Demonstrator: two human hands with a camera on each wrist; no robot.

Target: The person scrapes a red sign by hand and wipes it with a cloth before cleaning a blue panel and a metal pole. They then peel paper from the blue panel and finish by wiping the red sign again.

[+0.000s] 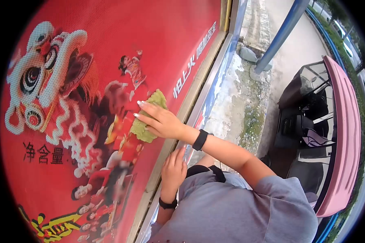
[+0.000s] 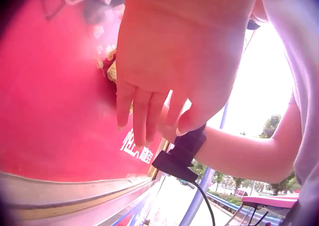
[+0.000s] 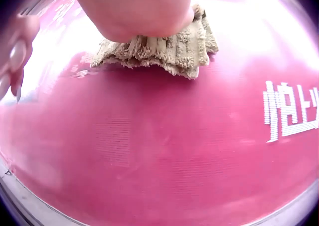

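Observation:
My right hand (image 1: 160, 121) lies with extended fingers on a folded green cloth (image 1: 152, 131), which it presses flat on a red printed panel (image 1: 105, 48). Seen from the right wrist, the ribbed, fluffy cloth (image 3: 174, 54) shows below the heel of the right hand (image 3: 139, 11). My left hand (image 1: 174, 170) is near the panel's frame, lower in the head view, its fingers loosely extended and holding nothing. The left wrist view shows the left hand (image 2: 174, 51) large, fingers hanging apart; whether it touches the frame is unclear.
A metal frame (image 1: 205, 75) edges the panel. Beyond it are a mossy concrete strip (image 1: 251, 117), a blue pole (image 1: 282, 36) and a parked vehicle with a pink roof (image 1: 344, 133). A black cable (image 2: 207, 201) hangs from the right wristband.

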